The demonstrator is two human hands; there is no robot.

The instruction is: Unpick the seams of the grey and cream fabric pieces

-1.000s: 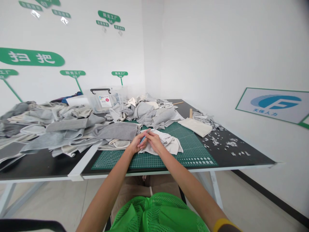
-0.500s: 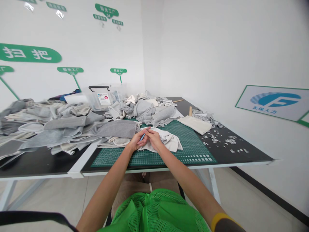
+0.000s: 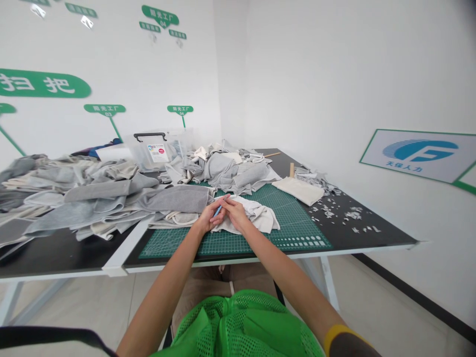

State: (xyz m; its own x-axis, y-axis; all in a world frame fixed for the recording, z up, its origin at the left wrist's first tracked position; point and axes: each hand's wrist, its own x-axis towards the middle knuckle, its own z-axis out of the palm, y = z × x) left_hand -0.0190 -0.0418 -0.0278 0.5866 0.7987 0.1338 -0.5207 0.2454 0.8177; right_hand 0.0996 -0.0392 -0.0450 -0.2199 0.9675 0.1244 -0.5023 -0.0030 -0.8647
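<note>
My left hand (image 3: pixel 208 218) is closed around a slim blue tool (image 3: pixel 218 210), perhaps a pen-like cutter; its exact kind does not show. The tool slants up to the right across my fingers. My right hand (image 3: pixel 235 213) meets the left at the fingertips, its fingers pinched near the tool's upper end. What lies in that pinch is too small to tell. Beneath and beside both hands spreads a crumpled white cloth (image 3: pixel 266 218) on the green cutting mat (image 3: pixel 297 223). A folded grey cloth (image 3: pixel 174 197) lies just left of my left hand.
Grey and cream cloth pieces (image 3: pixel 92 193) are heaped on the left, with another heap (image 3: pixel 230 171) behind the mat. A clear plastic box (image 3: pixel 147 153) stands at the back. On the right lie a folded cream cloth (image 3: pixel 299 190), a wooden stick (image 3: pixel 292 170) and white scraps (image 3: pixel 353 214).
The view has shifted very slightly. My hands keep nearly the same pose, fingertips together at the blue tool.
</note>
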